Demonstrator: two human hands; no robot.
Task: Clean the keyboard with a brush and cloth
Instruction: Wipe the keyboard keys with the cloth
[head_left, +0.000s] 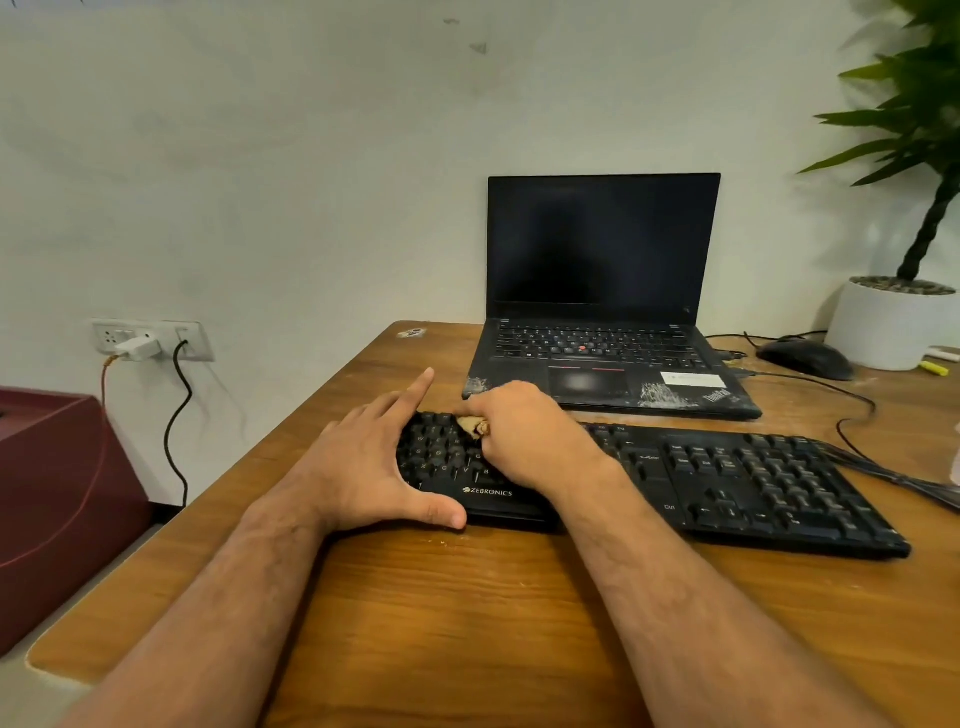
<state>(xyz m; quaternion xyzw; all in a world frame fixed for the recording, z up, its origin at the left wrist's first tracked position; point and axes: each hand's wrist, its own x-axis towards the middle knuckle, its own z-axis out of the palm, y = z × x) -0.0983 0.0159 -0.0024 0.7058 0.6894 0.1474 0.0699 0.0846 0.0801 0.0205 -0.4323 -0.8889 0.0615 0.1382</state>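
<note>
A black keyboard (753, 483) lies across the wooden desk (467, 613) in front of me. My left hand (374, 462) rests on its left end, thumb along the front edge and index finger stretched toward the back edge. My right hand (524, 436) is curled around a small brush (474, 426); only a pale bit of it with a metal band shows past the fingers, touching the upper left keys. No cloth is in view.
An open black laptop (602, 312) stands just behind the keyboard. A black mouse (805, 358), a white plant pot (888, 327) and cables sit at the back right. A maroon box (57, 499) and a wall socket (150, 340) are off the desk's left.
</note>
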